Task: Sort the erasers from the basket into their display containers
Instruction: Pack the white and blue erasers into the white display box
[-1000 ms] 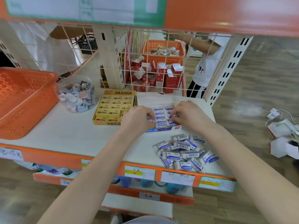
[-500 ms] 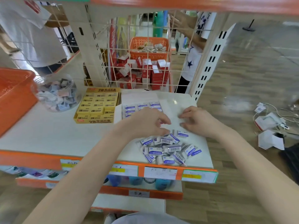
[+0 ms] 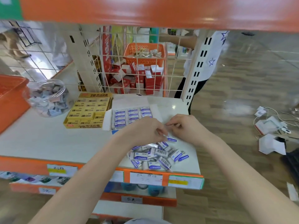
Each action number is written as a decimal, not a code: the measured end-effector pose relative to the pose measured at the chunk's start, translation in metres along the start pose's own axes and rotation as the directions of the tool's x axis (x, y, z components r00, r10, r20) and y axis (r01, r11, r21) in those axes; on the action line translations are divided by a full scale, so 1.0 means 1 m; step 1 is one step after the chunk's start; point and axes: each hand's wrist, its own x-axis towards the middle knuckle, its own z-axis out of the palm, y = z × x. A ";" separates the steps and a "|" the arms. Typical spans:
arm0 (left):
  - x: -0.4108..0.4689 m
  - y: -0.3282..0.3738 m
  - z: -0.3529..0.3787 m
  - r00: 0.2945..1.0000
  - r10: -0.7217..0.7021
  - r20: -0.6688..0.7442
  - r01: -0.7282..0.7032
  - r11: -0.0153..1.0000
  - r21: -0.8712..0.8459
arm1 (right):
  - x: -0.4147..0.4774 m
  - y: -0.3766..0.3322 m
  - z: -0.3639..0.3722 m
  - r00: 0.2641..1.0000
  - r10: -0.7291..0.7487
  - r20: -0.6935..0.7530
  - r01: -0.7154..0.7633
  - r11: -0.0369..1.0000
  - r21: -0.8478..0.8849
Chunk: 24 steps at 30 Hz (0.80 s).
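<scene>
White shelf [image 3: 48, 139], centre frame: left hand [image 3: 144, 132] and right hand [image 3: 186, 129] curl over loose erasers [image 3: 140, 156]. I cannot tell whether either holds one. They are probably light and slick-wrapped, so pinch the long sides.

loose erasers [image 3: 155, 156]: white-blue, heaped | display box [image 3: 129, 101]: behind heap, seemingly part-filled

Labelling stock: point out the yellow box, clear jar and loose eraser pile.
yellow box [image 3: 88, 110], head view, top eraser layer.
clear jar [image 3: 48, 99], head view, side wall.
loose eraser pile [image 3: 159, 155], head view, middle of heap.

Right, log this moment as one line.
left hand, right hand: at loose erasers, grip unclear | white box: partly filled | yellow box: stocked
</scene>
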 end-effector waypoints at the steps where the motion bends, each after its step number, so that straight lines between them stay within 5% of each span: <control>1: -0.005 0.002 -0.002 1.000 0.000 0.021 0.000 1.000 -0.011 | -0.003 -0.002 -0.001 1.000 -0.005 0.008 0.004 0.999 0.043; 5: -0.027 0.005 -0.011 0.987 -0.033 0.160 0.040 0.998 -0.042 | -0.011 -0.009 0.003 0.996 -0.068 0.048 0.063 0.991 0.116; 15: -0.040 0.005 0.011 0.970 -0.156 -0.188 0.147 0.987 -0.065 | -0.010 -0.020 -0.004 0.984 -0.165 0.064 0.151 0.972 0.183; 21: -0.057 0.007 0.019 0.954 -0.215 -0.209 0.192 0.973 -0.124 | -0.013 -0.020 -0.007 0.936 -0.192 0.294 0.138 0.971 0.195; 24: -0.059 0.005 0.022 0.950 -0.225 -0.215 0.209 0.973 -0.096 | -0.014 -0.020 -0.004 0.936 -0.194 0.295 0.149 0.975 0.165</control>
